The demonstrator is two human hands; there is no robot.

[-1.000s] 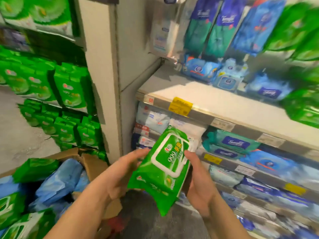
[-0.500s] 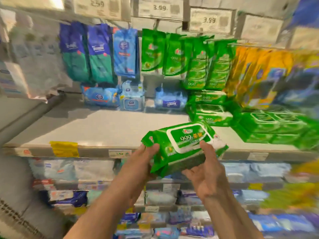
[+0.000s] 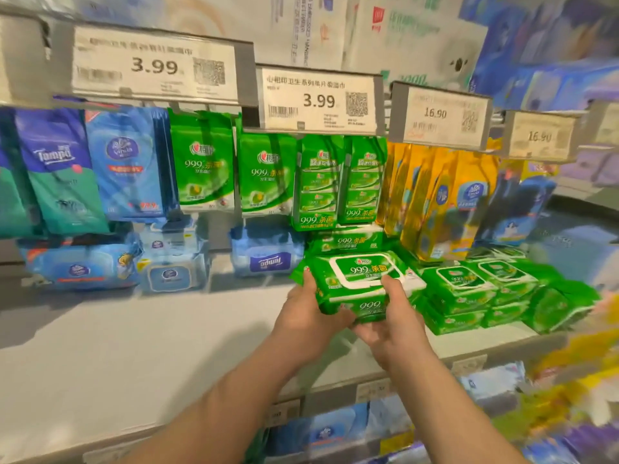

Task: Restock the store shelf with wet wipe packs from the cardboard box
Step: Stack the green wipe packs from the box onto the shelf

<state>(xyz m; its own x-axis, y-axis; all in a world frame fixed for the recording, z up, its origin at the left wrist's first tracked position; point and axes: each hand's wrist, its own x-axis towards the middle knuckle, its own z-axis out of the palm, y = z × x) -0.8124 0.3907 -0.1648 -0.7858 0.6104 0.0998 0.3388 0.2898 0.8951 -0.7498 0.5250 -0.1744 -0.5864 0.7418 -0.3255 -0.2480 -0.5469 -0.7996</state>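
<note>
**Pack in transit to the green stack, both hands engaged**

Both hands grip one flat green plastic wet-wipe pack with a white flip-lid label (image 3: 360,283). The left hand (image 3: 306,318) holds its left end, fingers underneath and thumb up against the side. The right hand (image 3: 390,324) supports the near right corner from below, with the thumb laid across the top edge by the lid. Both forearms reach forward and slightly up from the bottom of the view, converging on the pack.

The pack is held lid-up and roughly level above the pale grey shelf board (image 3: 140,339), just in front of a like green pack lying at the back (image 3: 348,241) and immediately left of the stacked green wipe packs (image 3: 475,293). Whether its underside touches the board cannot be told.

Judgement: the step is placement. It is best done by lowering the pack flat, label facing out, and sliding it rightward until flush with the neighbouring stack, releasing only once it rests fully on the board. The cardboard box is not in view.
</note>
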